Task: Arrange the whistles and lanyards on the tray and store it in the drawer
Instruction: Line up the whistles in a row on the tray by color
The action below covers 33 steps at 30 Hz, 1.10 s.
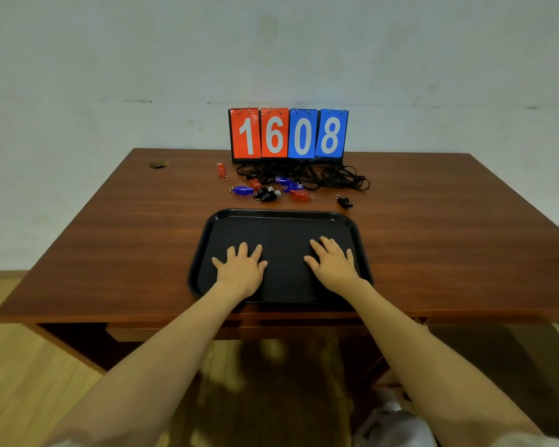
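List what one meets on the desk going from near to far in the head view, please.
left hand and right hand lying flat on the black tray → scattered whistles → tangled black lanyards → scoreboard showing 1608.

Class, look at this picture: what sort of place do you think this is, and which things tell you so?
Probably a sports office or equipment room. A flip scoreboard stands on a wooden desk against a plain wall, with whistles and black lanyards scattered before it.
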{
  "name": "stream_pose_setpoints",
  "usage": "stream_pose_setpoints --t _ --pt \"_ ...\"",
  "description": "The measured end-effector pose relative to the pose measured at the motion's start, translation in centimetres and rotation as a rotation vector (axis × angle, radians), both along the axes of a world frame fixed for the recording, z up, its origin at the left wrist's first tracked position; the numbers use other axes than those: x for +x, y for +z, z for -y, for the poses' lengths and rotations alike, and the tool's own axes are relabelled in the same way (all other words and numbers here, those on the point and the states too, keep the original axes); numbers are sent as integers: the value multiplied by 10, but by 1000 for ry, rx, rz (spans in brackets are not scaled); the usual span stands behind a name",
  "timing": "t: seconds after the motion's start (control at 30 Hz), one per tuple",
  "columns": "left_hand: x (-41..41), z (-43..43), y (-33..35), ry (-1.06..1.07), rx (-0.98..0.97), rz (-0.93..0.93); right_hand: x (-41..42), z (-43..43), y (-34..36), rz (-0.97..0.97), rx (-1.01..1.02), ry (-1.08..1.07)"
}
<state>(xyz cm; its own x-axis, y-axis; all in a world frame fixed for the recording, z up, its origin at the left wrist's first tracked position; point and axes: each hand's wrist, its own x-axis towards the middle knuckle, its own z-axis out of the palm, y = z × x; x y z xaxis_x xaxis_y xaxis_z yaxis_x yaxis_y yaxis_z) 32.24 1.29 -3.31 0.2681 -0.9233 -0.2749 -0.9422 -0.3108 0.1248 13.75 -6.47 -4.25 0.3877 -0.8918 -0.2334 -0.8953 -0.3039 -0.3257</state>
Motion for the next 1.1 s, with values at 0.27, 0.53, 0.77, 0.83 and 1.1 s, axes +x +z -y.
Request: stream_pose_setpoints --t 0.27,0.53,0.77,0.83,1.1 --pt "-6 -6 2 -1 11 68 -6 -4 1 -8 -3 37" --pt "-6 -3 11 2 10 54 -8 0 12 -41 29 76" --pt "20 41 43 -2 -57 -12 18 38 45 -77 -75 161" --pt "31 59 54 6 -80 -28 31 55 54 -54 -105 178" --pt "80 142 66 49 -125 -61 94 139 67 5 -161 221"
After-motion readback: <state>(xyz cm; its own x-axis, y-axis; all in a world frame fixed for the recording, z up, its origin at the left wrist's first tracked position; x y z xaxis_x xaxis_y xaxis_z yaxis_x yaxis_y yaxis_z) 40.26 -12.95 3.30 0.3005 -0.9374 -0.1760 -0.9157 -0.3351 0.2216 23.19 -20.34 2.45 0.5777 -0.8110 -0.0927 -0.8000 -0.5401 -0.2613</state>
